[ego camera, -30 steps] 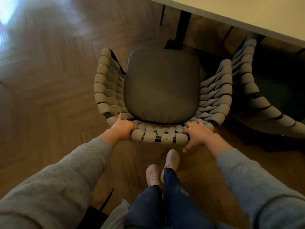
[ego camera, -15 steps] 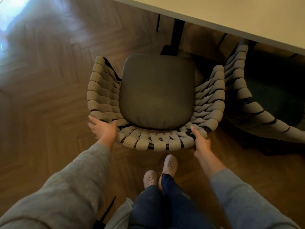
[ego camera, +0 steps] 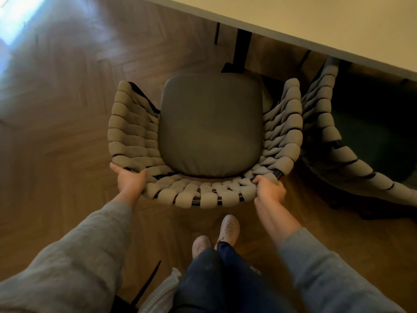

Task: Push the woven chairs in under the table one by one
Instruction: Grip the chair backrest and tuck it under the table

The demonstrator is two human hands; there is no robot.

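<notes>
wooden herringbone floor [ego camera: 56,109] carries the load; expect the chair to slide with some drag. left hand [ego camera: 129,180] grips the rear left corner of the woven chair [ego camera: 203,194], thumb laid over the weave, fingers [ego camera: 114,167] reaching round the outer rim. the chair stands on the floor directly in front of the person, its seat cushion [ego camera: 211,125] wholly outside the tabletop [ego camera: 338,26] edge. the black table leg [ego camera: 242,48] stands just ahead of the seat front: check clearance and shift sideways if needed. right hand [ego camera: 269,188] grips the rear right corner, fingers curled over the top straps. apply equal force through both hands so the chair travels straight and does not pivot. the right armrest lies just beside a second woven chair [ego camera: 334,136], already partly under the tabletop; hold a gap there so the straps do not snag.
</notes>
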